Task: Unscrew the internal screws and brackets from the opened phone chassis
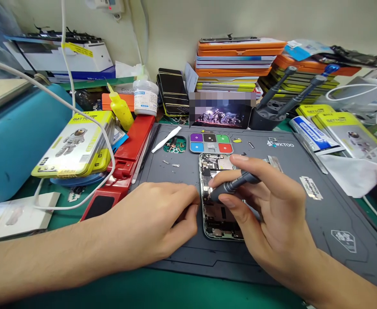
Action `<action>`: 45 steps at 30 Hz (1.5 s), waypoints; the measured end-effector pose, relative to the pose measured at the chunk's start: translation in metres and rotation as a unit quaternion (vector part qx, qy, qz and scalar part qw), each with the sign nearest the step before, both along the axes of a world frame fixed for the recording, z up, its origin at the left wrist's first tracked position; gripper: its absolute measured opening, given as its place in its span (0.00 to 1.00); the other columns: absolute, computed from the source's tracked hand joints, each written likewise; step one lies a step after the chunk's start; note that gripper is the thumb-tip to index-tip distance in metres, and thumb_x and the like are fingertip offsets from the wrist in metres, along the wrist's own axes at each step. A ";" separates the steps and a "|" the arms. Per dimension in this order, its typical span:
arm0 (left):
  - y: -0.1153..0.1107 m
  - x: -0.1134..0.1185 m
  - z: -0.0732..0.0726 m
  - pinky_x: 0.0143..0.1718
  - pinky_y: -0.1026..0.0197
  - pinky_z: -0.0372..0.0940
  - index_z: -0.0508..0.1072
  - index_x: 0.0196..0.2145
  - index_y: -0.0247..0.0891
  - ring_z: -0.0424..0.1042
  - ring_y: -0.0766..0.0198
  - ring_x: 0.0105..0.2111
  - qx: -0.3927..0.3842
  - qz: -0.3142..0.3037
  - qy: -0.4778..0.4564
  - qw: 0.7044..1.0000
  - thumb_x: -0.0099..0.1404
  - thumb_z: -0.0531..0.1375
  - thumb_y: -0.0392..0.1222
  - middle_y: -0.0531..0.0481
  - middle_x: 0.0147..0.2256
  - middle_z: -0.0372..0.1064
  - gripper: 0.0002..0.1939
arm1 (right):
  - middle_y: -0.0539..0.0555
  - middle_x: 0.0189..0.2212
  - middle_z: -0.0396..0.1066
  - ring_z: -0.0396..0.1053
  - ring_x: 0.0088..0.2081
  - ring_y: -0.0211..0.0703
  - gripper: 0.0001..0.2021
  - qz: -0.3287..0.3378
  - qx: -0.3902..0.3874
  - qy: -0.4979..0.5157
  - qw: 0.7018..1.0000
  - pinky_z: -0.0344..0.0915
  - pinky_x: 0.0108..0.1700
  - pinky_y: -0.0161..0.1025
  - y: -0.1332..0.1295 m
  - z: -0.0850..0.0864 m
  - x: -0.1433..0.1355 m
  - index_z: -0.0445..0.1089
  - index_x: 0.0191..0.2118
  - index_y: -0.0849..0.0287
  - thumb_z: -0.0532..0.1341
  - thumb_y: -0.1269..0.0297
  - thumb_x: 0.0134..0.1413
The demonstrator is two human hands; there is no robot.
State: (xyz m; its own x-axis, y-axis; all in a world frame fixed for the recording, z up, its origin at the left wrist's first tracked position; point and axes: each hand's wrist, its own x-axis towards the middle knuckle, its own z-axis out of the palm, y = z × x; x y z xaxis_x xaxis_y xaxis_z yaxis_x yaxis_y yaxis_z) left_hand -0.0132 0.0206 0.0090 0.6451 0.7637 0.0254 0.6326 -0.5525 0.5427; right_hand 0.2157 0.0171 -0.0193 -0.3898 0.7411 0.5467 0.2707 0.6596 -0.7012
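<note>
An opened phone (222,214) is laid on the grey mat (330,210), its inner parts exposed, with its right side partly covered by the right hand (272,201). A dark screwdriver (235,185) is held in the right hand; the grip is closed around it between thumb and fingers. The screwdriver is slanted, its lower end brought over the left part of the phone; whether the parts are touched by its tip cannot be told. The left hand (170,216) is placed just beside the phone's left edge, its fingers curled; the inside of that grip is hidden, so whether anything is held there cannot be told.

Beyond the phone, a pad (211,148) with coloured squares is set on the mat. To its left a white pry tool (167,140) is laid aslant, and small metal pieces (175,165) are scattered nearer the left hand. A thin blade (310,187) is seen to the right of the right hand.

Farther back, a lit screen (223,116) is propped up beside a black holder (265,119). At the left, a red tool (137,139), a yellow bottle (121,110), a white jar (145,101) and battery boxes (72,146) are crowded together over the green worktop (162,292).
</note>
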 end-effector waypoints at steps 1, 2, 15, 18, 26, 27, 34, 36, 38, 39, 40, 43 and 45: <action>0.000 0.000 0.000 0.32 0.60 0.59 0.69 0.37 0.41 0.71 0.63 0.30 -0.001 -0.001 0.001 1.000 0.76 0.51 0.38 0.56 0.32 0.72 0.09 | 0.55 0.57 0.70 0.76 0.52 0.41 0.39 0.001 -0.001 -0.002 1.000 0.81 0.51 0.39 0.000 0.001 0.000 0.51 0.74 0.46 0.59 0.85 0.65; 0.000 0.000 -0.001 0.32 0.59 0.60 0.69 0.37 0.41 0.71 0.63 0.30 -0.002 -0.002 0.001 1.000 0.76 0.51 0.38 0.56 0.32 0.72 0.09 | 0.55 0.57 0.71 0.76 0.52 0.40 0.39 0.006 0.003 -0.006 1.000 0.81 0.51 0.38 0.001 0.003 0.000 0.51 0.74 0.47 0.59 0.84 0.65; 0.001 -0.001 -0.002 0.32 0.60 0.61 0.70 0.39 0.41 0.74 0.63 0.31 0.005 -0.010 -0.010 1.000 0.75 0.53 0.37 0.56 0.34 0.75 0.08 | 0.51 0.64 0.71 0.71 0.58 0.36 0.38 0.059 0.114 -0.092 0.987 0.72 0.59 0.31 0.004 0.014 0.004 0.55 0.74 0.56 0.60 0.85 0.61; 0.001 0.000 -0.001 0.30 0.60 0.59 0.68 0.36 0.41 0.72 0.64 0.28 0.012 -0.009 -0.009 1.000 0.74 0.53 0.37 0.57 0.31 0.72 0.08 | 0.49 0.66 0.69 0.71 0.59 0.36 0.40 0.051 0.109 -0.094 0.988 0.73 0.60 0.32 0.004 0.014 0.003 0.52 0.75 0.54 0.59 0.86 0.61; 0.000 -0.001 0.000 0.30 0.61 0.59 0.67 0.35 0.41 0.71 0.64 0.28 0.013 -0.013 -0.011 1.000 0.73 0.54 0.35 0.57 0.31 0.72 0.07 | 0.47 0.67 0.68 0.73 0.59 0.42 0.43 0.068 0.088 -0.097 0.989 0.79 0.56 0.41 0.004 0.017 0.004 0.48 0.77 0.46 0.58 0.84 0.61; 0.000 -0.001 0.000 0.30 0.61 0.59 0.67 0.35 0.42 0.70 0.64 0.28 0.014 -0.013 -0.011 1.000 0.73 0.54 0.35 0.57 0.31 0.71 0.07 | 0.47 0.67 0.69 0.74 0.59 0.42 0.43 0.060 0.083 -0.097 0.990 0.80 0.55 0.42 0.004 0.018 0.003 0.49 0.76 0.45 0.56 0.84 0.61; 0.001 -0.001 0.001 0.29 0.60 0.57 0.64 0.34 0.42 0.69 0.64 0.27 0.022 -0.003 0.007 1.000 0.74 0.53 0.37 0.58 0.29 0.69 0.08 | 0.48 0.64 0.72 0.76 0.56 0.48 0.42 0.019 0.080 -0.086 0.993 0.79 0.58 0.48 -0.004 0.018 0.002 0.52 0.76 0.45 0.56 0.84 0.61; 0.002 0.000 0.001 0.28 0.60 0.57 0.65 0.34 0.42 0.69 0.64 0.26 0.018 0.003 0.011 1.000 0.74 0.53 0.37 0.58 0.29 0.69 0.08 | 0.49 0.66 0.71 0.76 0.56 0.48 0.42 0.021 0.076 -0.088 0.993 0.78 0.59 0.49 -0.004 0.016 0.002 0.51 0.76 0.46 0.56 0.83 0.61; 0.002 0.000 0.001 0.28 0.60 0.57 0.66 0.36 0.42 0.70 0.63 0.27 0.012 0.010 0.014 1.000 0.75 0.52 0.38 0.57 0.30 0.70 0.08 | 0.51 0.67 0.69 0.76 0.54 0.48 0.42 0.012 0.090 -0.080 0.993 0.78 0.58 0.49 -0.003 0.013 0.003 0.50 0.76 0.48 0.61 0.81 0.60; 0.002 0.000 0.001 0.28 0.60 0.58 0.67 0.37 0.42 0.72 0.62 0.28 0.011 0.012 0.017 1.000 0.76 0.52 0.39 0.57 0.30 0.71 0.08 | 0.52 0.67 0.69 0.77 0.54 0.48 0.43 0.001 0.095 -0.074 0.993 0.80 0.56 0.48 -0.003 0.011 0.003 0.50 0.76 0.50 0.63 0.80 0.60; 0.002 0.000 0.001 0.29 0.59 0.59 0.68 0.38 0.42 0.73 0.61 0.29 0.013 0.015 0.022 1.000 0.77 0.51 0.40 0.56 0.31 0.72 0.08 | 0.53 0.67 0.69 0.77 0.53 0.47 0.43 -0.011 0.092 -0.066 0.994 0.81 0.53 0.46 -0.002 0.009 0.002 0.51 0.76 0.51 0.64 0.80 0.60; 0.000 -0.001 0.000 0.30 0.58 0.61 0.70 0.43 0.42 0.76 0.59 0.31 0.018 0.021 0.027 0.999 0.77 0.52 0.41 0.55 0.33 0.75 0.08 | 0.54 0.61 0.73 0.79 0.49 0.43 0.39 -0.041 0.040 -0.021 0.998 0.84 0.45 0.41 -0.002 0.008 0.000 0.55 0.74 0.49 0.63 0.81 0.62; 0.000 -0.001 0.000 0.30 0.59 0.62 0.70 0.47 0.42 0.77 0.60 0.30 0.007 0.025 0.017 1.000 0.77 0.54 0.41 0.57 0.32 0.75 0.07 | 0.56 0.57 0.75 0.80 0.45 0.43 0.36 -0.051 0.006 0.019 0.999 0.85 0.41 0.40 -0.002 0.010 -0.001 0.57 0.72 0.49 0.61 0.81 0.63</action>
